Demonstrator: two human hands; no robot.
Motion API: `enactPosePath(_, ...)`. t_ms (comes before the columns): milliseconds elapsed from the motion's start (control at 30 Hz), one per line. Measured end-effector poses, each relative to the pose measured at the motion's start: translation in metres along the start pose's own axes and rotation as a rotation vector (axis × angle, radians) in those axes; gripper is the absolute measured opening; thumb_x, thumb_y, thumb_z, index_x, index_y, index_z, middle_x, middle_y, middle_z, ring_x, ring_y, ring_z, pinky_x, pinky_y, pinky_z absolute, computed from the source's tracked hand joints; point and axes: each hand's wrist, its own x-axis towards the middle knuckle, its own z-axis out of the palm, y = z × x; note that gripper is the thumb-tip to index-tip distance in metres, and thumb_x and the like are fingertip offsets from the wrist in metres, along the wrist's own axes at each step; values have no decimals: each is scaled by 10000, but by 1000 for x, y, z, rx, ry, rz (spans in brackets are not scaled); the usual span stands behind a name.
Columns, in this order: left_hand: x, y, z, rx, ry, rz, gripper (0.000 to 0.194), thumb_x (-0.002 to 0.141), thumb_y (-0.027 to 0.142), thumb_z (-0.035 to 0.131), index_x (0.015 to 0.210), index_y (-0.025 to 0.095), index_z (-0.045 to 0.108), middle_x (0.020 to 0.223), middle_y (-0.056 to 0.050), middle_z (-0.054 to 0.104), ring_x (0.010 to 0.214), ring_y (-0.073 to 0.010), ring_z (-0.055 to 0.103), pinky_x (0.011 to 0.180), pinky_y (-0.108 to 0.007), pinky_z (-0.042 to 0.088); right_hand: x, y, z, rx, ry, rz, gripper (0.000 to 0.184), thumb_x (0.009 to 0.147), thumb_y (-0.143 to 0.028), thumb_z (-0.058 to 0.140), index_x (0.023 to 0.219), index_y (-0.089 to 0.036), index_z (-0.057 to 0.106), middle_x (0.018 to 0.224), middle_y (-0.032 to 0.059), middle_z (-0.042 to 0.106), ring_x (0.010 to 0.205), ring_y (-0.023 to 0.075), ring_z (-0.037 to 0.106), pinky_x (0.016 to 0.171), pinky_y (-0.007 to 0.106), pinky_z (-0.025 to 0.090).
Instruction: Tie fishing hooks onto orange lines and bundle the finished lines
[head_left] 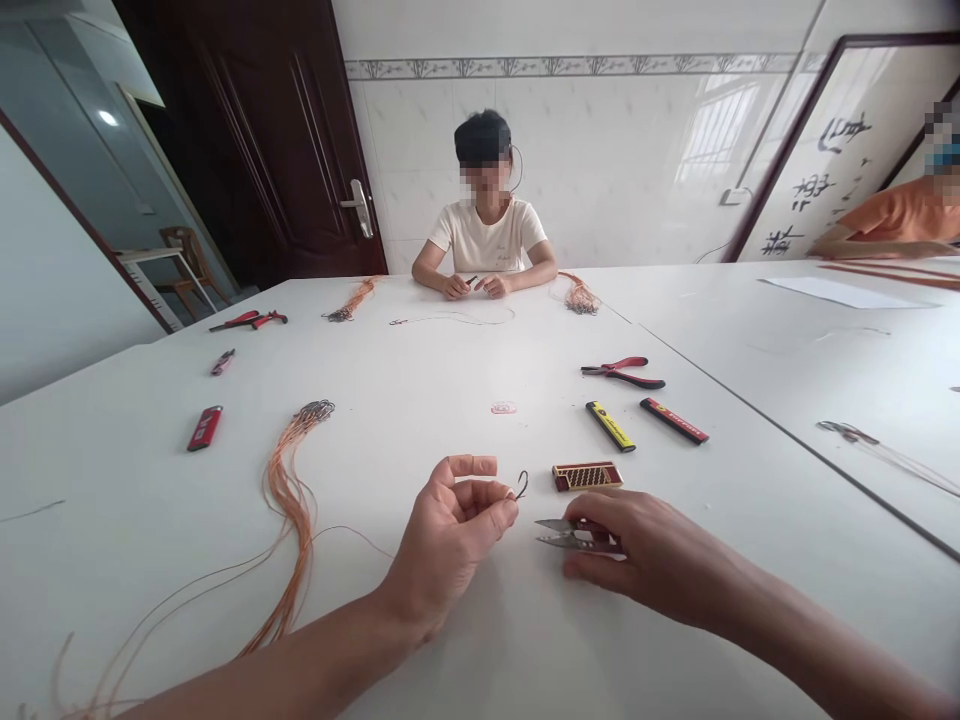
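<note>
Between thumb and forefinger, my left hand pinches a dark fish hook, its bend pointing up and to the right. A thin orange line runs out to the left from behind that hand. In my right hand is a pair of thread snips, blades parted and pointing left, a short way from the hook. Just beyond the snips lies a patterned dark red and gold lighter. To the left, a bundle of orange lines with hooks at its far end rests on the table.
The white table carries a yellow lighter, red lighters, and red-handled pliers. Across it sits a person with hands on the table, between more line bundles. Another person's orange sleeve shows at right.
</note>
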Motion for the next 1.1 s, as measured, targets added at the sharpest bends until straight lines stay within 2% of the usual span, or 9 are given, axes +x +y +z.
enactPosePath(133, 0, 2, 0, -15, 21, -30, 310, 691, 219, 629, 966, 222, 487, 761, 10, 586, 692, -104, 518, 676, -244, 403, -1, 3, -4, -87, -29, -12, 150, 776, -343, 529, 768, -199, 571, 763, 28, 565, 694, 161, 501, 574, 277, 405)
enactPosePath(233, -1, 1, 0, -23, 9, -28, 318, 693, 225, 630, 974, 224, 482, 772, 7, 588, 719, -108, 518, 696, -253, 399, 5, 9, -1, -169, 128, -84, 200, 853, -290, 408, 855, -195, 584, 846, 59, 584, 818, 192, 516, 688, 338, 426)
enactPosePath(333, -2, 0, 0, -21, -2, -20, 322, 702, 235, 622, 989, 228, 475, 778, 4, 589, 745, -114, 516, 714, -267, 395, 14, 23, 6, -248, 227, -164, 264, 824, -169, 416, 1066, -191, 520, 1011, 81, 573, 973, 221, 484, 802, 396, 401)
enactPosePath(467, -3, -1, 0, -22, -4, -15, 317, 707, 227, 617, 987, 230, 468, 780, 6, 583, 765, -117, 511, 714, -264, 395, 23, 33, 8, -228, 186, -120, 264, 830, -148, 362, 1030, -170, 534, 921, 95, 582, 881, 215, 516, 756, 393, 417)
enactPosePath(600, -2, -2, 0, -28, 6, 10, 315, 716, 221, 611, 988, 237, 455, 790, 18, 569, 751, -102, 506, 700, -248, 399, 19, 17, 3, 149, 200, -27, 217, 858, -252, 343, 984, -184, 505, 820, 59, 547, 724, 162, 517, 625, 309, 442)
enactPosePath(700, -2, -3, 0, -28, 18, 28, 321, 716, 235, 616, 989, 244, 448, 790, 26, 573, 754, -99, 517, 694, -242, 411, 11, -1, 0, 653, 72, 90, 226, 877, -367, 324, 961, -212, 464, 808, 20, 519, 588, 97, 467, 468, 206, 385)
enactPosePath(800, -2, -4, 0, -32, 20, 41, 328, 713, 248, 623, 990, 242, 448, 792, 26, 578, 753, -97, 525, 691, -236, 419, 5, -12, 1, 953, -59, 174, 271, 862, -430, 358, 852, -190, 482, 672, -23, 454, 500, 55, 348, 444, 174, 296)
enactPosePath(933, -3, -3, 1, -42, 12, 34, 330, 712, 236, 628, 988, 242, 448, 778, 32, 579, 745, -87, 527, 682, -218, 420, 3, -17, 6, 1071, -73, 289, 431, 851, -526, 288, 773, -165, 510, 602, -21, 435, 513, 70, 334, 490, 201, 285)
enactPosePath(1100, -6, -3, 3, -57, -22, 20, 346, 707, 229, 637, 992, 238, 441, 775, 33, 583, 744, -81, 525, 687, -210, 416, 6, -23, 11, 973, -38, 258, 522, 854, -541, 238, 588, -145, 451, 512, -25, 379, 490, 75, 311, 481, 213, 245)
